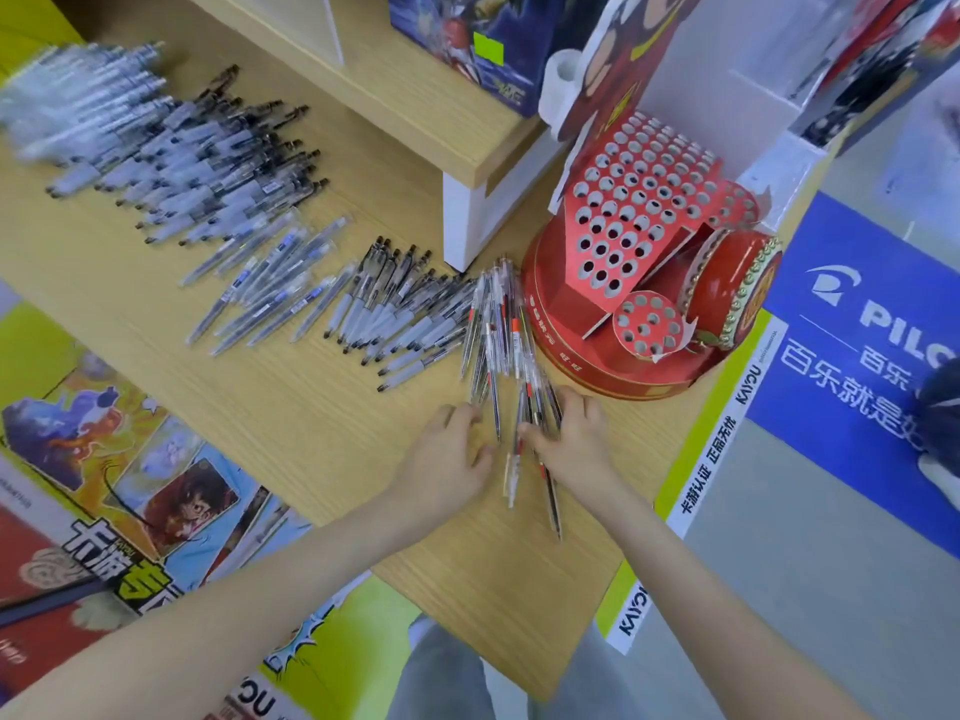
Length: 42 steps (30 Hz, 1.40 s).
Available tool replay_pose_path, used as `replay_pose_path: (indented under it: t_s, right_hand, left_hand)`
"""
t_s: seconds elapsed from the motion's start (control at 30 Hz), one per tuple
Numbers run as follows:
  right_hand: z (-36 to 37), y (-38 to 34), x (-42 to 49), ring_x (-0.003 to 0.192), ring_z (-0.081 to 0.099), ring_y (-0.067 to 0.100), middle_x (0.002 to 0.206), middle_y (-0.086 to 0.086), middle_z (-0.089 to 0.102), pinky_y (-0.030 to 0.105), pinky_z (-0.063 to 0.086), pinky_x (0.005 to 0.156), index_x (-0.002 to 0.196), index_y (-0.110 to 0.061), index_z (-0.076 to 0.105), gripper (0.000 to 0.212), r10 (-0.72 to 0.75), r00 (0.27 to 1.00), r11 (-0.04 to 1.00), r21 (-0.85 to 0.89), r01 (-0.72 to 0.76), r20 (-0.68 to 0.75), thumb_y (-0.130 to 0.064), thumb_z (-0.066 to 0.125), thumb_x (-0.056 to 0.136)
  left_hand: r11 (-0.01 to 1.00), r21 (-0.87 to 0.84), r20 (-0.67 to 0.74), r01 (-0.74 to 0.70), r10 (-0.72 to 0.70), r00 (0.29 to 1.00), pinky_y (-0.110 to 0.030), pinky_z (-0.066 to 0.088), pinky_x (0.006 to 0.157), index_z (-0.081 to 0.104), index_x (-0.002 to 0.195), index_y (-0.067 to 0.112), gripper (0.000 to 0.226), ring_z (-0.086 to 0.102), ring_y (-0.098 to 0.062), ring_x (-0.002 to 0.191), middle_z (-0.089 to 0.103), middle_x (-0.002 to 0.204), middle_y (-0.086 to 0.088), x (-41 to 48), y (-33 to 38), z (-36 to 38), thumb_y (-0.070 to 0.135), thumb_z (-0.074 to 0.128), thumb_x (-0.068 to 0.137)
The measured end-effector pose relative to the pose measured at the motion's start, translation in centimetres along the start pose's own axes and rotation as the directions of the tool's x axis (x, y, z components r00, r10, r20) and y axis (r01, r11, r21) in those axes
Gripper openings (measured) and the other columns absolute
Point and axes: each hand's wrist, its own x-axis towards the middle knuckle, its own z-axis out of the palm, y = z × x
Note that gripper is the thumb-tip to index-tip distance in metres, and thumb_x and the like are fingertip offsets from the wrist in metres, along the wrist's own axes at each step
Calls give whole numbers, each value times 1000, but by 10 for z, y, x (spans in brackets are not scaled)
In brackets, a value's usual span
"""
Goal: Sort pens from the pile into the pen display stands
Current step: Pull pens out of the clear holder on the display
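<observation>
While the right hand curls its fingers and thumb round a small bundle of red-banded pens, the left hand lies just beside it on the counter. Its fingers are loosely bent and its tips touch the near end of the same heap; I see nothing held in it. Both hands work close to the counter's right edge.

Beyond the fingers, the rest of the red-banded heap fans away toward the foot of the red display stand, which sits at that right edge. Every hole I can make out in its sloped face looks vacant, and so do those in the small round holder at its front.

Further left along the counter lie a group of black-tipped pens, then clear blue-labelled pens, and at the far left corner a much larger heap, partly blurred.

My reading is that the pens are grouped by kind but none stands in the display yet. The filling itself has barely begun, with this first bundle in hand and all the heaps left to go.
</observation>
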Motion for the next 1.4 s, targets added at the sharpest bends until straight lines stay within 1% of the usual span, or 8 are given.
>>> replay_pose_path:
  t_s: [0.13,0.47,0.67,0.83,0.93,1.1,1.2,1.4]
  right_hand:
    - [-13,-9,-2,134,29,25,143,10,36,28,20,108,145,-8,28,65,-140,987,985,85,147,-85,-25,60,91]
    - [5,-50,49,144,13,21,158,7,14,29,9,114,151,-13,9,55,-119,992,985,135,112,46,-30,28,103]
    - [7,-44,58,140,24,12,146,-6,32,16,15,108,148,-18,28,47,-113,992,888,453,80,46,-13,36,102]
    - [12,-28,53,134,40,8,145,-10,44,39,31,114,134,-46,43,54,-122,990,771,634,53,66,-7,42,97]
    - [11,-31,49,133,42,8,143,-9,47,42,33,112,119,-59,49,56,-146,987,729,683,58,72,-10,45,93]
    - [-6,-36,43,115,56,1,126,-9,61,23,44,99,127,-45,48,59,-204,973,730,679,77,109,4,43,95]
    - [-15,-34,40,117,54,-2,130,-9,58,15,42,97,137,-31,44,56,-254,956,745,661,97,146,7,37,96]
    - [-23,-22,22,127,45,-1,142,-8,45,20,33,109,144,-22,35,65,-334,927,789,589,178,168,18,28,93]
  left_hand:
    - [999,14,-165,-32,34,986,-24,34,93,42,138,7,42,49,-28,116,44,133,-11,26,9,-23,12,47,97]
    - [961,-86,-121,262,-271,955,-28,33,83,42,126,-6,38,43,-33,119,39,130,-21,97,39,-15,23,39,102]
    - [910,-202,-63,363,-382,922,-40,40,91,36,128,-6,42,48,-39,119,42,134,-26,110,55,-13,27,38,102]
    - [833,-354,35,424,-441,897,-33,38,77,36,124,-4,48,54,-32,110,54,119,-18,122,56,-15,36,44,100]
    - [726,-532,94,435,-460,883,-36,47,86,33,116,3,42,55,-25,98,55,113,-14,125,52,-14,37,51,98]
    - [592,-699,121,402,-456,882,-44,55,88,45,115,6,46,64,-25,99,63,111,-12,125,44,-16,38,64,88]
    - [542,-733,175,411,-434,884,-45,54,90,56,106,12,27,67,-26,97,67,107,-12,122,41,-17,33,64,90]
    - [549,-717,286,429,-330,900,-44,51,94,56,117,7,38,63,-30,106,66,113,-13,105,42,-21,34,62,92]
